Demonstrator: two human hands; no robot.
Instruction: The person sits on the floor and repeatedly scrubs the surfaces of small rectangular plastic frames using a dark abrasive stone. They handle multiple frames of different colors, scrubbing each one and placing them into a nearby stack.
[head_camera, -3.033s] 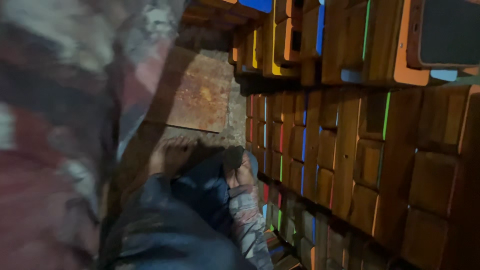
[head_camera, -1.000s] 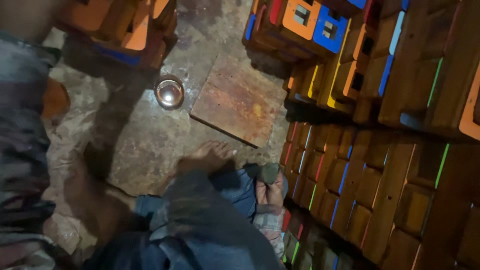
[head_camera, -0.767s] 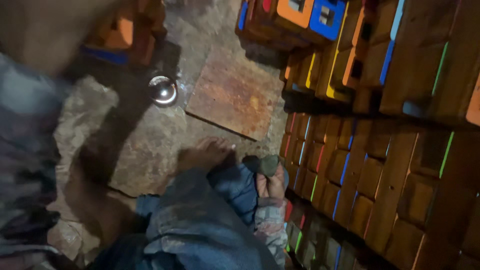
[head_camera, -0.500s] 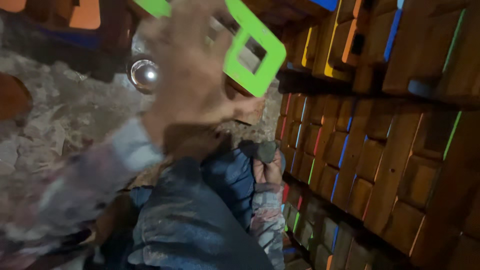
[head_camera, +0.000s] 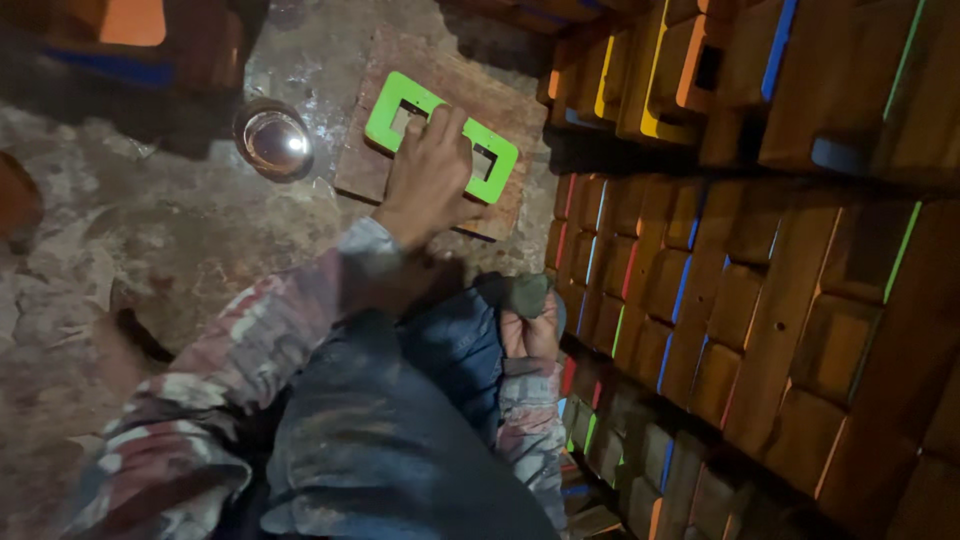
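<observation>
A bright green flat frame (head_camera: 430, 100) with two rectangular holes lies on a worn square wooden board (head_camera: 495, 100) on the stone floor. My left hand (head_camera: 428, 175) presses down on the frame's middle, fingers spread over it. Beside my bent knee in blue jeans (head_camera: 400, 430), my right hand (head_camera: 530, 338) is closed around a small dark greenish lump (head_camera: 527, 293); I cannot tell what the lump is.
A shiny round metal bowl (head_camera: 273, 140) stands on the floor just left of the board. Stacks of brown wooden blocks with coloured edges (head_camera: 760, 300) fill the right side and reach the board's far edge. Orange and blue blocks (head_camera: 130, 25) sit at the top left.
The board lay bare a second ago. My left hand swung the green frame past the camera and set it flat on the board. My right hand stayed by the knee.
</observation>
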